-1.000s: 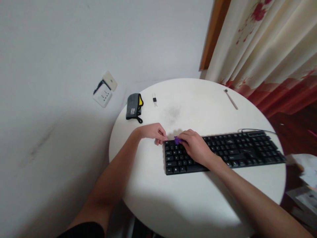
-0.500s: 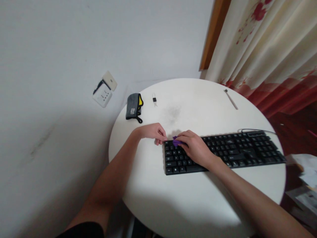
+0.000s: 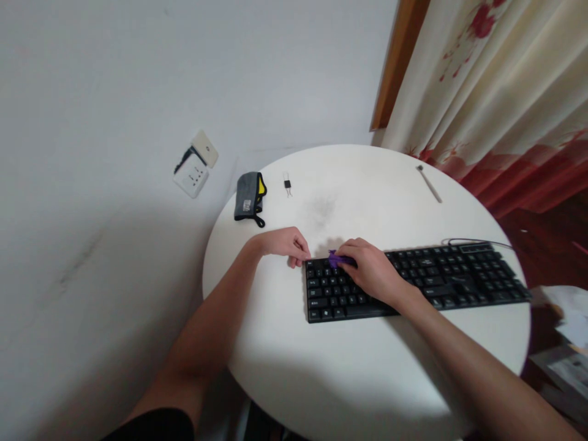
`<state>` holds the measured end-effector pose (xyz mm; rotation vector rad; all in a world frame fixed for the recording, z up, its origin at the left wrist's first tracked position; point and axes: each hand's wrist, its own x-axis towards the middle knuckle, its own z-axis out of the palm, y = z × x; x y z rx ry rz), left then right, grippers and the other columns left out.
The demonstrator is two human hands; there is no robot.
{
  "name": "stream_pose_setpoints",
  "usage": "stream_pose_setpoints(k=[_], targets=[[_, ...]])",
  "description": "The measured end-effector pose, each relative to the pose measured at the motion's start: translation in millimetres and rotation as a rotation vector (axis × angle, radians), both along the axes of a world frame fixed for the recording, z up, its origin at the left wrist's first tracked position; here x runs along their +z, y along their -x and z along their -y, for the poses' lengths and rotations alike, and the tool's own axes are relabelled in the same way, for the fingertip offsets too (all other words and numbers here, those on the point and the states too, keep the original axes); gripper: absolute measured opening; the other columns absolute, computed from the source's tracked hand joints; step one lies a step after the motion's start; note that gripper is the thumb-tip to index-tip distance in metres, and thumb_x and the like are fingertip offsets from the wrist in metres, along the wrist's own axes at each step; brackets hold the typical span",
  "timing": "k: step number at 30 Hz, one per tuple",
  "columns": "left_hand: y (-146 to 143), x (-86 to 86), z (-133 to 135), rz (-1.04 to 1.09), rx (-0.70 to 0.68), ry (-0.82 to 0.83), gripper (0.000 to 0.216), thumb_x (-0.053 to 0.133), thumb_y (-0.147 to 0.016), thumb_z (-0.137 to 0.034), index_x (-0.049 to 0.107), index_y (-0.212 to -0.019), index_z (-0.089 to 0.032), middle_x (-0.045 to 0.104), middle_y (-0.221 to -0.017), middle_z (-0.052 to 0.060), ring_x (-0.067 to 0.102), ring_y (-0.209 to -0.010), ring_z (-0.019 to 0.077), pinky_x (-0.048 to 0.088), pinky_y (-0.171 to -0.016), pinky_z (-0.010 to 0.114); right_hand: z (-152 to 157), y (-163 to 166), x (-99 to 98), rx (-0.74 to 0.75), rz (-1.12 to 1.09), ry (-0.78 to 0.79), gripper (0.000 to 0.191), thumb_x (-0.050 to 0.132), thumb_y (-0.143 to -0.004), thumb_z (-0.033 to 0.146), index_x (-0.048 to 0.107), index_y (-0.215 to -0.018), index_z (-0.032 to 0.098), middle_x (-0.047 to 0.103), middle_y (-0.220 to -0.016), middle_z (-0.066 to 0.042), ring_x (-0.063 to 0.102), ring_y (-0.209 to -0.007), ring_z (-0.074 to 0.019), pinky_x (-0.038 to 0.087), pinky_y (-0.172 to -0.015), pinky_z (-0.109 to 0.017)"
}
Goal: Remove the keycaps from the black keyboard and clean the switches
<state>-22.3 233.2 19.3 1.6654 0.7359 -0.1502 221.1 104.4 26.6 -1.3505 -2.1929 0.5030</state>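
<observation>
A black keyboard [image 3: 436, 278] lies flat on the white round table. My left hand [image 3: 289, 245] rests at its upper left corner, thumb and fingertips closed on the edge there. In my right hand [image 3: 370, 266] is a small crumpled purple cloth [image 3: 337, 260], pinched in the fingers and pressed onto the keys of the top rows near the left end. The palm and wrist pass over the middle of the keyboard and hide several keys.
At the back left, a folded grey cloth with black trim [image 3: 248, 197] lies beside a small black wire keycap puller [image 3: 287, 184]. A thin pale brush [image 3: 430, 184] is at the far right. The keyboard's cable [image 3: 478, 241] trails off the right edge. Wall sockets [image 3: 192, 174] are on the left.
My right hand has slid a little to the right along the top rows with the purple cloth. The left hand stays at the keyboard's corner.
</observation>
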Motion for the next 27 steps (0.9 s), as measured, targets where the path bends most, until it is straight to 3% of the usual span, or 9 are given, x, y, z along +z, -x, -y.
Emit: stream_pose_setpoints(k=[10, 20, 27], targets=[[1.0, -1.9, -0.4, -0.025, 0.011, -0.006, 0.029, 0.077, -0.074, -0.041, 0.076, -0.083, -0.012, 0.072, -0.066, 0.007, 0.066, -0.054, 0.0139, 0.05, -0.054, 0.022, -6.1, -30.3, 6.2, -0.016, 0.035, 0.088, 0.013, 0.065, -0.085, 0.017, 0.071, -0.095, 0.022, 0.071, -0.096, -0.005, 0.064, -0.091, -0.0222, 0.049, -0.084, -0.036], [-1.5, 5.0, 1.8, -0.036, 0.009, -0.022, 0.031, 0.078, -0.073, -0.042, 0.076, -0.082, -0.011, 0.072, -0.066, 0.007, 0.066, -0.055, 0.0144, 0.051, -0.056, 0.023, -2.3, 0.4, -2.0, 0.079, -0.102, -0.002, 0.022, 0.057, -0.088, 0.009, 0.071, -0.099, 0.021, 0.072, -0.101, -0.005, 0.062, -0.098, -0.0196, 0.049, -0.089, -0.034], [0.8, 0.8, 0.0, -0.003, -0.006, -0.011, 0.029, 0.076, -0.075, -0.039, 0.076, -0.083, -0.011, 0.072, -0.066, 0.006, 0.066, -0.054, 0.0129, 0.05, -0.055, 0.02, -5.6, -11.7, 1.3, 0.053, -0.024, 0.057, 0.019, 0.058, -0.089, 0.013, 0.071, -0.1, 0.02, 0.073, -0.098, -0.005, 0.064, -0.095, -0.0208, 0.049, -0.088, -0.035]])
